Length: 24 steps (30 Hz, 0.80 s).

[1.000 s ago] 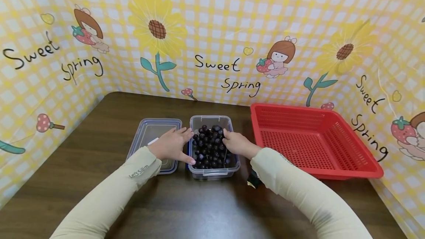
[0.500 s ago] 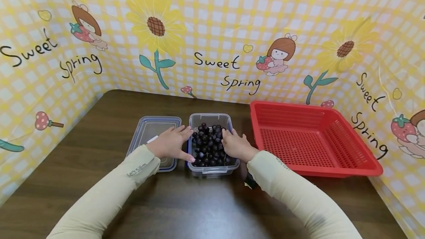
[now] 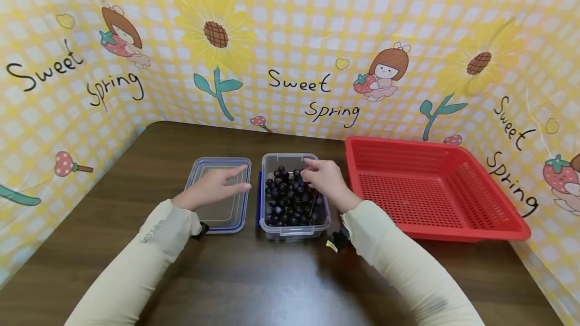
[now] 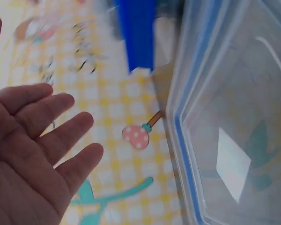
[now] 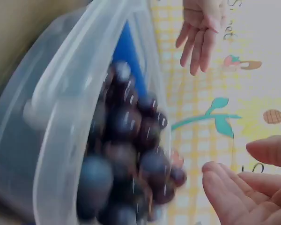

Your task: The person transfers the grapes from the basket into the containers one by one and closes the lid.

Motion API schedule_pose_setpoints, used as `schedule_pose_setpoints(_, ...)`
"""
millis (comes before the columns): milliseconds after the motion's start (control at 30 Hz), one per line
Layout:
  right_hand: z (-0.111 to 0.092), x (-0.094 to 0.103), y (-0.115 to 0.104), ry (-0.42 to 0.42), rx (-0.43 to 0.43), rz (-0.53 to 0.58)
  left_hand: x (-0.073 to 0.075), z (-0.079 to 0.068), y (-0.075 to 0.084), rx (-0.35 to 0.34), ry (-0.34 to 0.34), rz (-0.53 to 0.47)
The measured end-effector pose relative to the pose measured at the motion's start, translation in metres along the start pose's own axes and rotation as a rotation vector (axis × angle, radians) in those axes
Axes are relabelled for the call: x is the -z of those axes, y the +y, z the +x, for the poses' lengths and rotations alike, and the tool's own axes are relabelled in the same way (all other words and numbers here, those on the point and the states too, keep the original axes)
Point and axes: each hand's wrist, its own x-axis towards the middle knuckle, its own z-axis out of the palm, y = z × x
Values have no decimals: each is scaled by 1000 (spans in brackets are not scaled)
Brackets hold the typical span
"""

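Observation:
A clear plastic container (image 3: pixel 296 234) full of dark grapes (image 3: pixel 290 200) stands mid-table. Its clear lid (image 3: pixel 222 218) with a blue seal lies flat on its left, a white label (image 4: pixel 233 164) showing through in the left wrist view. Over that lid hovers my left hand (image 3: pixel 215 187), fingers extended and nothing in them. My right hand (image 3: pixel 331 180) is at the container's right rim, over the edge of the grapes. In the right wrist view, the fingers of this right hand (image 5: pixel 253 187) are loosely bent, thumb apart, with nothing between them.
At the right stands a red perforated basket (image 3: pixel 417 235), close to the right forearm. A blue side clip (image 4: pixel 139 37) of the container hangs out toward the lid. Checked yellow cloth (image 3: pixel 290 29) walls the brown table (image 3: pixel 272 286) at the back and sides.
My left hand has left the container's left rim and moved left over the lid. My right hand has lifted slightly from the grapes at the right rim.

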Motion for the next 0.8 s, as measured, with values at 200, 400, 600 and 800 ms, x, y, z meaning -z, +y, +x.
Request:
schedule_pose_setpoints(200,-2,-28,-15,-129,-104,440,27,-24,-14,130,126,-193)
schedule_pose_setpoints(400,-1,-61,-34,-108,-81,460,40,-42,-25,162,184,-321)
schedule_pose_setpoints(600,-6,-104,-44,-65,54,321,46,-61,-39,229,241,-336)
schedule_pose_setpoints(800,-18,-131,-36,-93,-5,272,38,-65,-56,279,224,-323)
